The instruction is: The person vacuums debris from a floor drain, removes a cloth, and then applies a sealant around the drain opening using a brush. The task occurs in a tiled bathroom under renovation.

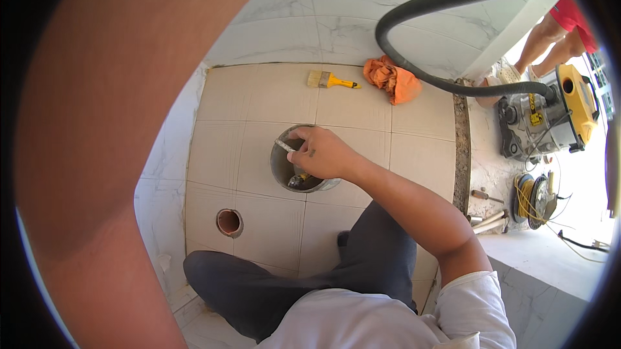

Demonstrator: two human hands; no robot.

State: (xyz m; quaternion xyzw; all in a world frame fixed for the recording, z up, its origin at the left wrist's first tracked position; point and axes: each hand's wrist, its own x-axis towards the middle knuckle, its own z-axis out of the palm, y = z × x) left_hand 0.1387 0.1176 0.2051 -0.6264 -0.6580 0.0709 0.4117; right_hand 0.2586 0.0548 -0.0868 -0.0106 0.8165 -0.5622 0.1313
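My right hand reaches over a grey bucket on the tiled floor. Its thumb and fingers pinch a short, thin, whitish stick-like piece just above the bucket's rim; the kind of piece is not clear. Inside the bucket, below the hand, lies a tool with metal and yellow parts, partly hidden. My left arm fills the left side, raised close to the camera, and its hand is out of the picture.
A yellow-handled paintbrush and a crumpled orange cloth lie by the far wall. A round pipe opening is in the floor. At right, a black hose runs to a yellow vacuum; beyond it stands another person. A cable reel sits nearby.
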